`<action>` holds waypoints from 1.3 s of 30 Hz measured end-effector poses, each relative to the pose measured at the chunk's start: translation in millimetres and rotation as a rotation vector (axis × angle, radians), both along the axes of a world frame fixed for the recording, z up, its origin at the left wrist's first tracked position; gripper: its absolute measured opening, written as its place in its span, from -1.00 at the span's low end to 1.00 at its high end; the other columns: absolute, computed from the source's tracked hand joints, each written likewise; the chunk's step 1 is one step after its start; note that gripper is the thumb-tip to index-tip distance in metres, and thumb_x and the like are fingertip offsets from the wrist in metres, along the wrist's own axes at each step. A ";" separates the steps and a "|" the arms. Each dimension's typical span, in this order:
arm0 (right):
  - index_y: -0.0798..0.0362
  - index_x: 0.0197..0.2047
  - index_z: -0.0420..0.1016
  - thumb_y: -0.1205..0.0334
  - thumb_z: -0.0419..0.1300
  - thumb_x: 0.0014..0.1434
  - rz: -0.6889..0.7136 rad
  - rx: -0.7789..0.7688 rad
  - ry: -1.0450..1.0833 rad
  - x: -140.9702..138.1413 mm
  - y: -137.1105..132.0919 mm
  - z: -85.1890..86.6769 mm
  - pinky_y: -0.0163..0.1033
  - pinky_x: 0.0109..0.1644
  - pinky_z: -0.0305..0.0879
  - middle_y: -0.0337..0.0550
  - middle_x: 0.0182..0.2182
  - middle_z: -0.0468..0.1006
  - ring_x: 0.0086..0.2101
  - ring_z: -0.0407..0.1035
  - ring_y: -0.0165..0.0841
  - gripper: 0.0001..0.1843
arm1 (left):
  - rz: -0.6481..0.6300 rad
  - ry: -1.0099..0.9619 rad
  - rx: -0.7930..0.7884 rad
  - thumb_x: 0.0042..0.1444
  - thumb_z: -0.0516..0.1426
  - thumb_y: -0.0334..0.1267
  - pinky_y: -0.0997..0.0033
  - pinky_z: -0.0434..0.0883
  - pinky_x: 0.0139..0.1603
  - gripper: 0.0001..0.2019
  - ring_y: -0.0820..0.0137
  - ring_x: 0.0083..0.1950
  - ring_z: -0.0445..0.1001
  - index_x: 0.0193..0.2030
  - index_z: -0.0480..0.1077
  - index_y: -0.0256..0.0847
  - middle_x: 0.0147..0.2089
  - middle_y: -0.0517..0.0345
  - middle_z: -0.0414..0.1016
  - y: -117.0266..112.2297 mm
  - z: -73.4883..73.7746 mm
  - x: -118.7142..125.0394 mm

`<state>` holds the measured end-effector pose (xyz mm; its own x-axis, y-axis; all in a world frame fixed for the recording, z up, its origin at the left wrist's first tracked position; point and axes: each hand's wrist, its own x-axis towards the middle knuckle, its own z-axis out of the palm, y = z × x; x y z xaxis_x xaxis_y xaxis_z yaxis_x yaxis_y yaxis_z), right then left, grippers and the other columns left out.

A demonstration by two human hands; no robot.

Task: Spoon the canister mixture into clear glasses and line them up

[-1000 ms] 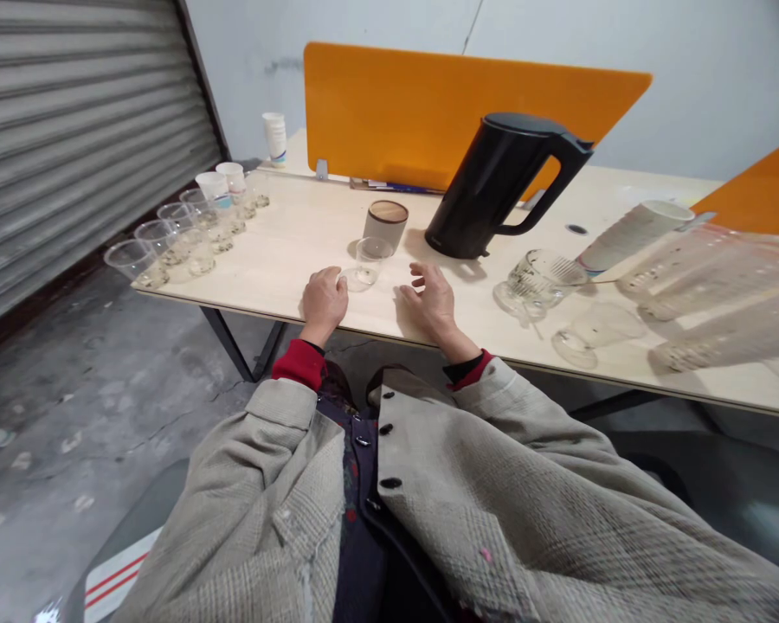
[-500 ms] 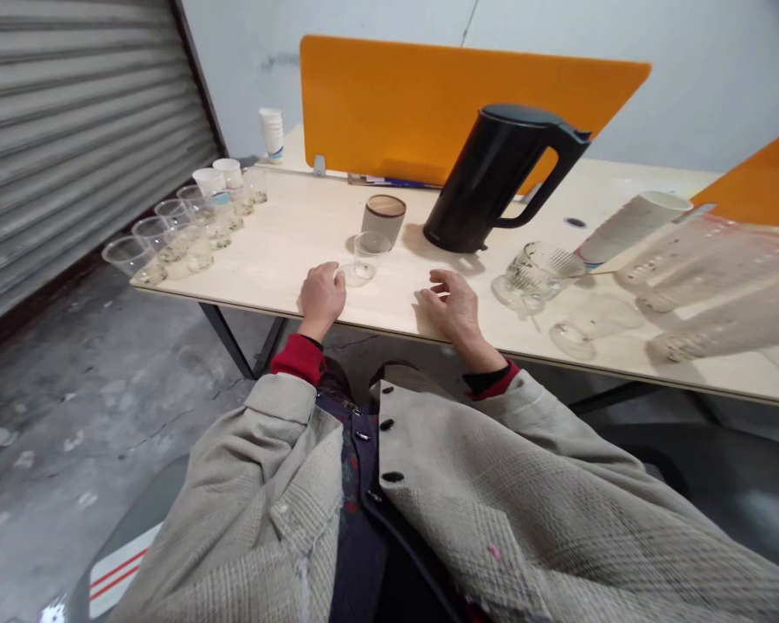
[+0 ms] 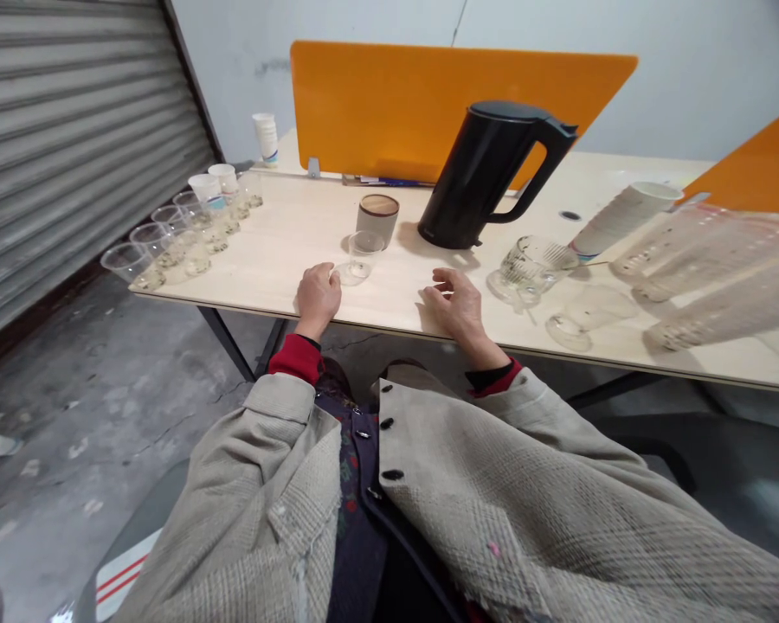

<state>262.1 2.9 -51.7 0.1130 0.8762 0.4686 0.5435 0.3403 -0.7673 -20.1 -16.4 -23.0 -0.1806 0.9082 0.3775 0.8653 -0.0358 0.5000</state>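
Observation:
My left hand (image 3: pixel 319 292) rests at the table's front edge, loosely curled and partly hiding its own fingers, with nothing seen in it. Just to its right stands a small clear plastic cup (image 3: pixel 366 246), seemingly apart from the hand. Behind that cup is a grey canister with a wooden lid (image 3: pixel 377 220). My right hand (image 3: pixel 458 301) lies on its side on the tabletop, fingers bent and apart from the thumb, holding nothing. Beyond it stands a black electric kettle (image 3: pixel 477 177), handle to the right. A ribbed clear glass pitcher (image 3: pixel 532 264) is to the right of that hand.
Several clear cups with dark bits in them (image 3: pixel 169 247) line the left side. White paper cups (image 3: pixel 266 138) are stacked behind. At right lie another clear cup (image 3: pixel 575 324), a leaning paper-cup stack (image 3: pixel 623 221) and long stacks of plastic cups (image 3: pixel 720 303). An orange divider (image 3: pixel 389 112) spans the back.
The view has shifted slightly, so the table's things sit a little further left. Both hands keep nearly the same pose; nothing has been picked up or put down.

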 end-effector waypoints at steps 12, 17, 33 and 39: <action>0.01 0.05 0.59 0.09 0.26 0.07 -0.004 0.004 0.012 3.7 4.2 -1.5 0.03 -0.10 0.60 0.00 -0.06 0.69 -0.24 0.56 -0.20 -0.54 | -0.006 0.018 -0.016 0.42 0.03 -0.27 0.04 0.46 0.37 -0.65 0.05 0.25 0.57 0.11 0.62 -0.16 0.17 -0.15 0.70 0.5 1.2 -0.9; 0.01 0.07 0.60 0.06 0.28 0.11 0.041 0.016 -0.018 -1.7 21.0 4.3 0.04 -0.06 0.59 0.00 -0.05 0.70 -0.22 0.56 -0.19 -0.54 | -0.011 0.018 -0.012 0.41 0.02 -0.27 0.06 0.46 0.35 -0.66 0.06 0.24 0.57 0.08 0.62 -0.13 0.16 -0.13 0.71 2.0 0.9 -1.9; 0.07 0.07 0.58 0.20 0.27 0.15 0.072 -0.051 -0.018 -26.5 59.2 20.1 0.07 0.09 0.55 0.01 -0.07 0.70 -0.18 0.58 -0.18 -0.59 | -0.002 0.013 -0.041 0.42 0.01 -0.28 0.07 0.43 0.38 -0.61 0.04 0.30 0.54 0.17 0.62 -0.20 0.22 -0.17 0.68 0.4 5.9 0.1; 0.02 0.14 0.55 0.15 0.26 0.21 -0.021 0.088 -0.039 10.8 21.1 26.2 -0.01 -0.04 0.58 0.00 -0.01 0.69 -0.17 0.57 -0.21 -0.57 | -0.003 -0.001 -0.040 0.43 0.01 -0.26 0.06 0.43 0.40 -0.59 0.02 0.33 0.54 0.19 0.62 -0.24 0.25 -0.18 0.68 -0.2 8.8 0.4</action>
